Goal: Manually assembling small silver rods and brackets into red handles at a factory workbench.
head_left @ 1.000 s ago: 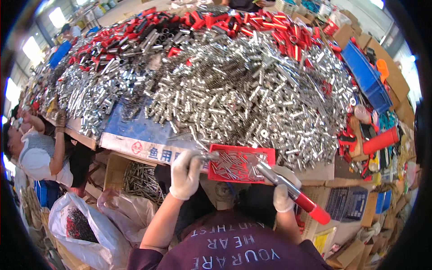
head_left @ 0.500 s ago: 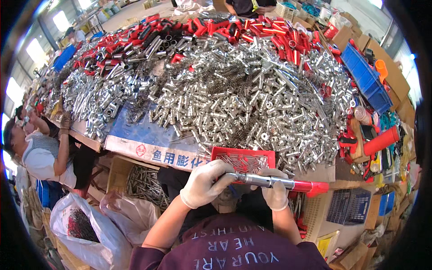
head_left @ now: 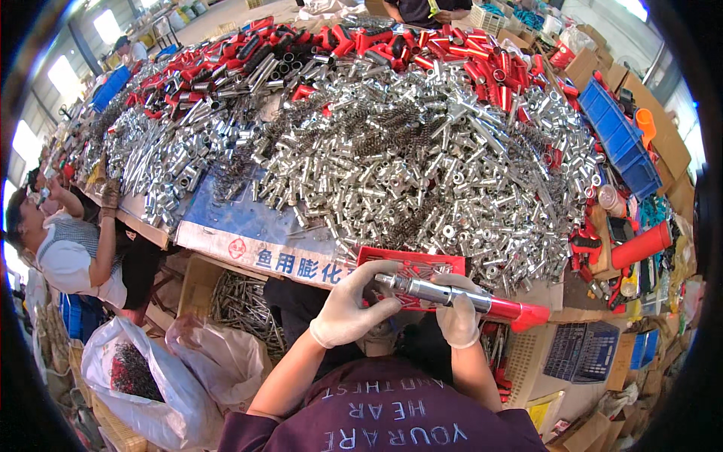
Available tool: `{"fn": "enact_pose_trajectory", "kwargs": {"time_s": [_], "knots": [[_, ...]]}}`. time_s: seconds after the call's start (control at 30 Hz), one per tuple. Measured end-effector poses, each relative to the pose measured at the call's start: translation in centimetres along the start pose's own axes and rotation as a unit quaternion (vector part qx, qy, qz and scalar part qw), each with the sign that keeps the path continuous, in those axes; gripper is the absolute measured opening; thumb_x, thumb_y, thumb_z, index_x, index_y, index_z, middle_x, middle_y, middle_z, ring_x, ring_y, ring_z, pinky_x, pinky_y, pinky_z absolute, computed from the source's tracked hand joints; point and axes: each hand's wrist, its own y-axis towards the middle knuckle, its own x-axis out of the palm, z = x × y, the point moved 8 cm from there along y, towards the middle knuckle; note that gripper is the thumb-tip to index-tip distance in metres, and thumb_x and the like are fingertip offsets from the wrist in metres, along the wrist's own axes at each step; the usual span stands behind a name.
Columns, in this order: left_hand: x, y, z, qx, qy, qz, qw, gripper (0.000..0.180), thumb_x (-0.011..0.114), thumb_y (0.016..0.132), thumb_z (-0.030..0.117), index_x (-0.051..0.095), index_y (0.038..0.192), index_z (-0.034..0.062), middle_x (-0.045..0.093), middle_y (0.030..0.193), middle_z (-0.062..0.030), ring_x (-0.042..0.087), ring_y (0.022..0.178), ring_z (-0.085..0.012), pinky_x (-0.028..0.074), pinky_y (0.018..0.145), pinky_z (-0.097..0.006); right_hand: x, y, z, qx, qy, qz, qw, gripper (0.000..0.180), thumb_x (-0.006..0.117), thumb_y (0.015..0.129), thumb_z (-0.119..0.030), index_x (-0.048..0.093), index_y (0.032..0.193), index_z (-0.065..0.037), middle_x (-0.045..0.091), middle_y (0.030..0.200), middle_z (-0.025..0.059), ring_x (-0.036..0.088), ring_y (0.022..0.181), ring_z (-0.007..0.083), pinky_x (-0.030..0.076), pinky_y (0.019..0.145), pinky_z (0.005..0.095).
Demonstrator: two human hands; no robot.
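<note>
At the near edge of a worktable heaped with metal parts, a person in white gloves holds a long cylindrical tool of silver metal with a bright red end point(head_left: 429, 291) crosswise before a dark maroon shirt point(head_left: 392, 399). The right hand point(head_left: 459, 316) has its fingers clamped around the tool's silver barrel, just beside the red section. The left hand point(head_left: 354, 305) is curved about the narrow silver tip, thumb and forefinger apart on either side of it; whether they touch the metal cannot be told.

Partly behind the tool sits a shallow rectangular tray of red plastic point(head_left: 369, 255), scattered with slim silver pins point(head_left: 429, 269). Beyond it rises a broad mound of shiny silver metal fittings point(head_left: 452, 196), topped with dark coiled springs point(head_left: 384, 135) and bordered at the far side by red and black pistol-shaped handles point(head_left: 346, 41). A blue-and-white printed sheet point(head_left: 245, 211) shows at the table's left front.

To the right, a blue plastic bin point(head_left: 621, 143) stands tilted near a thick red cylinder point(head_left: 642, 245). Below left, an open white woven sack point(head_left: 184, 410) holds small dark pieces, while a co-worker in a pale top point(head_left: 75, 260) sits along the table's left side.
</note>
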Motion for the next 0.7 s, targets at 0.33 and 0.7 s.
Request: {"fn": "enact_pose_trajectory", "kwargs": {"time_s": [0.33,0.7], "knots": [[-2.1,-1.1,-1.8,-0.028,-0.203,0.121,0.971,0.029,0.053,0.091,-0.005,0.053,0.120,-0.0015,0.062,0.103,-0.0081,0.064,0.088,-0.0155,0.055,0.075,-0.030,-0.9,-0.6,-0.1,-0.008,0.037,0.059,0.998,0.046,0.057,0.089,-0.033,0.065,0.103,0.009,0.068,0.093,0.0215,0.066,0.079,0.0271,0.053,0.072,0.0372],[1.3,-0.7,2.6,0.072,0.024,0.099,0.992,0.033,0.069,0.079,-0.008,0.061,0.111,-0.0018,0.067,0.103,-0.0082,0.065,0.093,-0.0141,0.052,0.083,-0.028,0.9,-0.2,-1.4,0.012,-0.100,-0.030,0.994,0.042,0.065,0.084,-0.032,0.066,0.101,0.007,0.068,0.098,0.0161,0.065,0.087,0.0223,0.051,0.082,0.0360]]}}
